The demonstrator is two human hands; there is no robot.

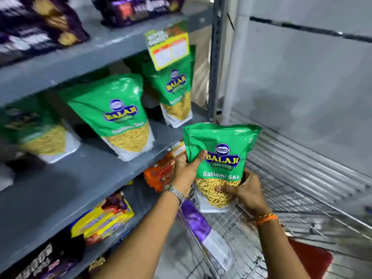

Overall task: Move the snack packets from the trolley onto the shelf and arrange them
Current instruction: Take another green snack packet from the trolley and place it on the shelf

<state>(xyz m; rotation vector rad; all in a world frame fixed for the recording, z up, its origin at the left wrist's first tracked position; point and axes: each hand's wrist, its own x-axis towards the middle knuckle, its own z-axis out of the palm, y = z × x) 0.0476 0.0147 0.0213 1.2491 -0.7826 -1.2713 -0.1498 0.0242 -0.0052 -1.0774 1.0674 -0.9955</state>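
A grey metal shelf unit [84,57] fills the left of the view, with a pale wall behind a wire trolley [302,198] on the right. Three green Balaji sev packets stand upright on the middle shelf [66,184]: one at the blurred left [38,129], one in the middle [118,113], and one at the far right [175,93] under a hanging price tag [168,47]. Dark purple packs [40,27] lie on the shelf above; orange packs [161,174] and yellow packs [104,218] sit on the shelves below. Over the trolley's edge, just off the shelf's front corner, the person holds a fourth green packet [221,154] upright. The left hand [186,172] clamps its left side, thumb across the front; the right hand [241,190] grips its lower right corner.
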